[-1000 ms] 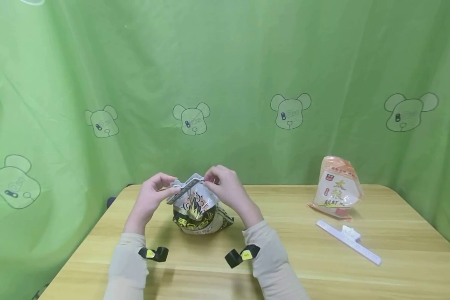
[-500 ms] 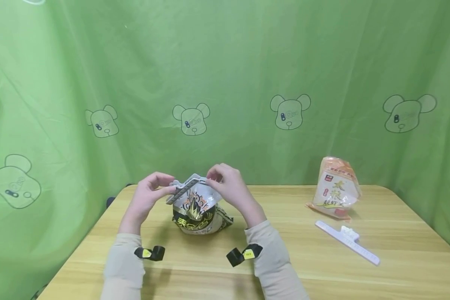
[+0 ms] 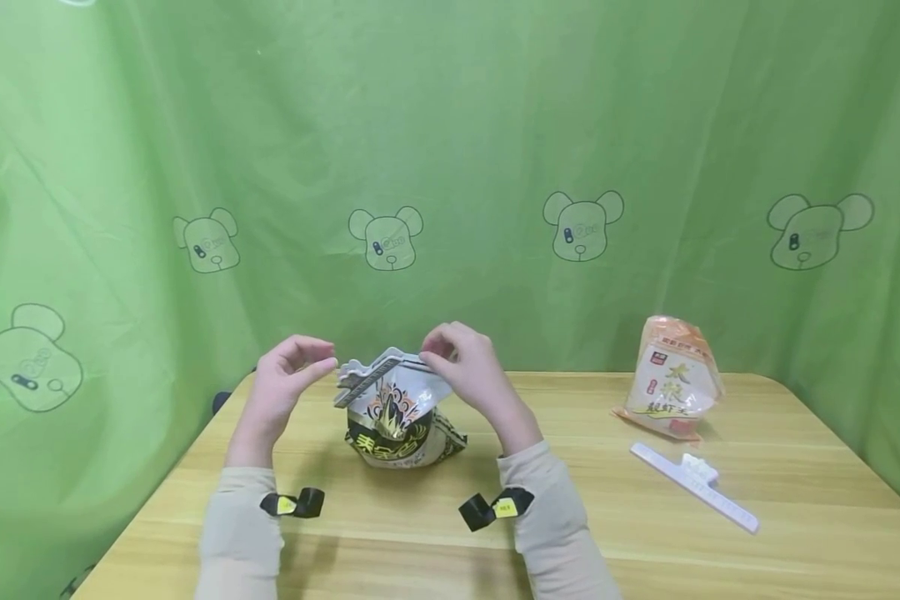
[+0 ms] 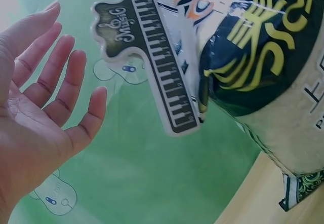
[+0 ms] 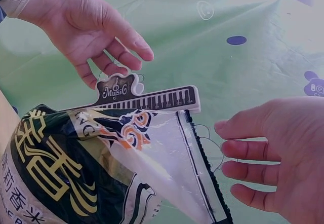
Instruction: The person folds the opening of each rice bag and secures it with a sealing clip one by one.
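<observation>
Left hand (image 3: 279,385), right hand (image 3: 474,375) hang free beside the bag (image 3: 390,446), seemingly heavy, soft, slick, best cupped low beneath its clip (image 4: 161,64).

Pale beige sleeves (image 3: 240,533) carry black wrist bands (image 3: 523,501) with yellow labels (image 3: 287,505) and black blocks (image 3: 312,502).

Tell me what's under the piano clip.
Under the piano clip is the upper edge of the rice bag, whose printed front shows right beside the bar. The strip beneath the bar is covered, so how much it grips cannot be seen.
</observation>
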Demonstrator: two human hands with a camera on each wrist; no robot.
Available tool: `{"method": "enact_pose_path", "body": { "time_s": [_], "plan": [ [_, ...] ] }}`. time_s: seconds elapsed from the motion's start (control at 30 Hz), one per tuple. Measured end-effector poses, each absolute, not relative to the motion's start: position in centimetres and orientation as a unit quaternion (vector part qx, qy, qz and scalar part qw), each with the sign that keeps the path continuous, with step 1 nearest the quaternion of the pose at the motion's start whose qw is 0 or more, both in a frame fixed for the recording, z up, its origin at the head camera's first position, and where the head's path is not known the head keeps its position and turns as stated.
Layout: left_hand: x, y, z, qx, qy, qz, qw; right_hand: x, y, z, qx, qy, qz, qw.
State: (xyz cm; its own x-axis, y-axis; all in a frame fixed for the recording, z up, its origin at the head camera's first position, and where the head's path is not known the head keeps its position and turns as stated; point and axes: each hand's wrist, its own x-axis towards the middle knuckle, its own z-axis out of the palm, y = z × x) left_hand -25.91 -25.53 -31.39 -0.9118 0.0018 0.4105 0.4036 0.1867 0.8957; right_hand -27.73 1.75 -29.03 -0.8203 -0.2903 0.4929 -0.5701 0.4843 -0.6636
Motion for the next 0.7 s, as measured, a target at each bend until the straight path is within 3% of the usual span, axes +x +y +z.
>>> {"method": "enact_pose_path", "body": {
  "time_s": [0.7],
  "plan": [
    [-23.3, -22.1, -28.2, -0.147, -0.729, -0.630, 0.223, -26.8, 3.6, -27.6, 0.248, -0.836, 0.448, 0.197]
  ]
}}
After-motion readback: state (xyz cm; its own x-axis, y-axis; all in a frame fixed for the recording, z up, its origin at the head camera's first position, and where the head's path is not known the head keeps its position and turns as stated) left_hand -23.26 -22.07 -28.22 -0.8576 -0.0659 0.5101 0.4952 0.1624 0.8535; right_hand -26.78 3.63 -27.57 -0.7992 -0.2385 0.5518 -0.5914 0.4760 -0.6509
